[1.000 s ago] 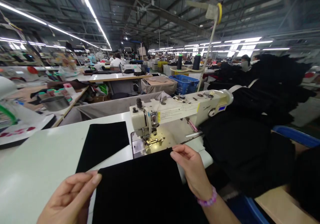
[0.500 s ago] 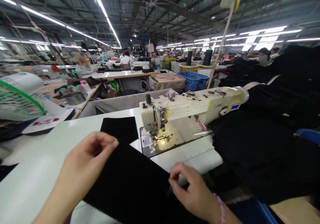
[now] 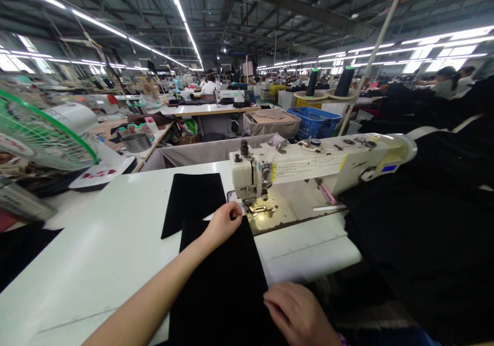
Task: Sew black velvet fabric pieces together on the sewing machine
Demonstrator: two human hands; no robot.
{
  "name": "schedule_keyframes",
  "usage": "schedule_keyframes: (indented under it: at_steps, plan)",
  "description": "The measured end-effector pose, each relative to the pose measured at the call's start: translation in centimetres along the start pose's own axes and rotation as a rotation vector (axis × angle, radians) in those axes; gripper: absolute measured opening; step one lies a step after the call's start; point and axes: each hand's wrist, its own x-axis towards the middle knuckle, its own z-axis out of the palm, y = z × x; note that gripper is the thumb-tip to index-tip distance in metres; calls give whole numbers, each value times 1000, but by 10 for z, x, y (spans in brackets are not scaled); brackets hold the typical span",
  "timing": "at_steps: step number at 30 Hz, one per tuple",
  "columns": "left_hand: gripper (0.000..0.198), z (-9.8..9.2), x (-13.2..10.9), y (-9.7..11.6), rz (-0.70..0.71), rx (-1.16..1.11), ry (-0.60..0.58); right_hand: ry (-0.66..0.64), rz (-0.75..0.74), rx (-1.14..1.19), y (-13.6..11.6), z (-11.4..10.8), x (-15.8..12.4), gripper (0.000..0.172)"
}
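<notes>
Black fabric [image 3: 219,284] stretches from the front edge of the white table up to the sewing machine [image 3: 309,166]. My left hand [image 3: 226,222] pinches its far corner, close beside the machine's needle and presser foot. Lower down, my right hand [image 3: 297,310] grips the fabric's right edge with fingers closed. Another black fabric piece [image 3: 196,196] lies flat on the table, left of the machine head, partly covered by the piece I hold. A small lamp lights the metal needle plate [image 3: 266,217].
On the left stands a fan [image 3: 50,130] with a green rim. A large heap of black cloth [image 3: 428,232] fills the right side. Behind the machine are a blue basket [image 3: 314,122] and thread cones [image 3: 343,82]. A pink-handled tool [image 3: 327,191] lies under the machine arm.
My left hand has carried the fabric's corner rightward to the needle area, and the fabric's edge now runs more straight toward the machine. My right hand sits lower. The view has shifted left.
</notes>
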Motion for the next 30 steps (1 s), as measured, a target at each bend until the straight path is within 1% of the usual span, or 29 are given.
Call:
schedule_keyframes:
  at_steps: [4, 8, 15, 18, 20, 21, 23, 24, 25, 26, 28, 30]
  plan:
    - [10, 1, 18, -4, -48, 18, 22, -32, -1, -86, 3, -1, 8, 21]
    - [16, 5, 35, -6, -99, 60, 16, -22, -37, -66, 8, 3, 13, 26]
    - [17, 1, 39, -2, -89, 138, -7, -23, -58, -47, 12, 8, 13, 29]
    - [16, -2, 33, 6, -59, 231, 42, -40, -56, -30, 11, 5, 13, 31]
    - [19, -3, 15, 16, -30, 305, 112, -54, -58, -29, 10, 2, 14, 33]
    - [21, -2, 0, 22, -7, 336, 134, -58, -63, -32, 10, 1, 15, 34]
    - [21, 1, -39, 31, 79, 376, 97, -55, -78, -43, 10, 1, 15, 36]
    - [14, 3, -60, 33, 188, 395, 13, -42, -90, -50, 11, 1, 16, 37]
    - [14, 5, -81, 32, 316, 395, -102, -29, -99, -56, 12, 1, 17, 37]
    - [19, 8, -100, 28, 457, 396, -187, -23, -106, -62, 13, 2, 17, 38]
    - [33, 12, -124, 14, 657, 451, -226, -25, -106, -72, 16, 3, 20, 39]
    - [44, 13, -130, -1, 768, 516, -197, -41, -84, -69, 19, 5, 25, 39]
